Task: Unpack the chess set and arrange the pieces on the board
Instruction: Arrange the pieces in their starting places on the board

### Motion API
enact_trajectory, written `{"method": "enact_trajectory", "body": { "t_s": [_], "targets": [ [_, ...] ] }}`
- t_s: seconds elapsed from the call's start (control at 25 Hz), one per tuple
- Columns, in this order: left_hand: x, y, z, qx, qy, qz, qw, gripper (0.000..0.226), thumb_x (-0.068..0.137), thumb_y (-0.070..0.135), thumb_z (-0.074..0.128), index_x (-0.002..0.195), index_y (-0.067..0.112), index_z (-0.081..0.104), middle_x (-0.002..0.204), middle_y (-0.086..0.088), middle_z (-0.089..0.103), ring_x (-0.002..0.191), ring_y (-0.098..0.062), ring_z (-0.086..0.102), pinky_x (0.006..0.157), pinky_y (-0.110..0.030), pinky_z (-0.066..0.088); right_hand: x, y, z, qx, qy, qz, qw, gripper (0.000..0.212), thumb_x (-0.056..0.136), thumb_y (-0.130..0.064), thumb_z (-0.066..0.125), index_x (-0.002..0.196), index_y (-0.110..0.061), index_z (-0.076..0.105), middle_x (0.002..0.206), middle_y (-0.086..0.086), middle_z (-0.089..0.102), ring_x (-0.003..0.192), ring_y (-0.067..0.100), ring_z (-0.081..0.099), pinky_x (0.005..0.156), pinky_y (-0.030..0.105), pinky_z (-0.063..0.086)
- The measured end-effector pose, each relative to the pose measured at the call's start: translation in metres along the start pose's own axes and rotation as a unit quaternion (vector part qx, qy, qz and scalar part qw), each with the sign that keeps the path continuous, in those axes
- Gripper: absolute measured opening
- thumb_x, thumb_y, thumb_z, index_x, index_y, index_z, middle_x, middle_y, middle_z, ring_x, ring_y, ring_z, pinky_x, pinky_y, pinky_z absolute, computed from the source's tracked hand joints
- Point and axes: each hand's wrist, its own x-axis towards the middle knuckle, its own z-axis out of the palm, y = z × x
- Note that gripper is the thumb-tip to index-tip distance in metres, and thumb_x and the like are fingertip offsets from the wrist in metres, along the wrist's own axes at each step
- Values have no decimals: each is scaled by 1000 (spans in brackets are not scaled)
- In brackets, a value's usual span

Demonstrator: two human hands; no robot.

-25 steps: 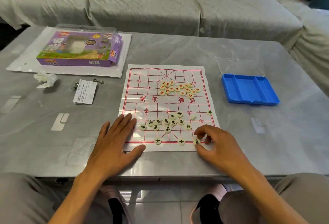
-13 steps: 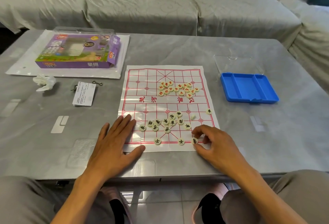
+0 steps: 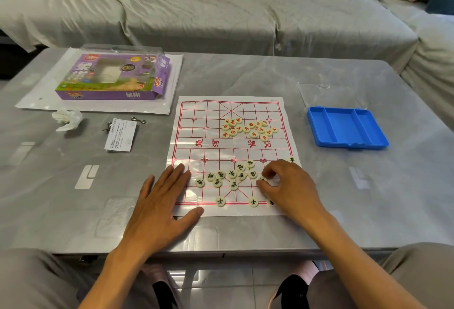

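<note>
The right hand [image 3: 292, 186] has moved up from the board's near edge, leaving the piece it placed there [image 3: 271, 202] on the bottom line beside two others, and its thumb and forefinger now pinch a black-marked piece [image 3: 262, 180] at the right end of the loose black cluster [image 3: 231, 174]. The left hand [image 3: 159, 208] has stayed flat, fingers spread, pressing the near-left corner of the paper chess board [image 3: 231, 112] onto the desk [image 3: 270, 77]. The red pieces [image 3: 248, 128] remain heaped on the board's far half, with the blue tray [image 3: 346, 127] to its right and the purple box [image 3: 113, 77] far-left.
</note>
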Motion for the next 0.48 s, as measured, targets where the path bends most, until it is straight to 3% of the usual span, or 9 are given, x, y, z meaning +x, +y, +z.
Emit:
{"method": "enact_trajectory", "body": {
  "t_s": [0.16,0.36,0.48],
  "targets": [
    [0,0,0,3,-4,-3,1000,91,75,87,8,151,38,5,158,18,-7,143,2,-12,121,-38,-4,4,-3,3,-3,-10,0,1000,24,87,-43,63,107,-29,60,111,-12,62,94,5,53,81,18,42],
    [0,-1,1,0,-1,0,1000,87,77,84,13,151,38,6,158,18,-6,144,2,-11,121,-38,-4,25,-2,-30,46,17,-17,999,32,83,-32,71,112,-32,57,100,-17,59,78,6,52,78,19,47],
    [0,-1,1,-3,2,-2,1000,87,77,84,15,151,38,7,158,18,-4,144,2,-10,121,-38,-4,54,-4,-38,52,-19,-26,998,36,82,-24,73,113,-31,56,100,-16,60,78,6,53,83,23,50]
  ]
}}
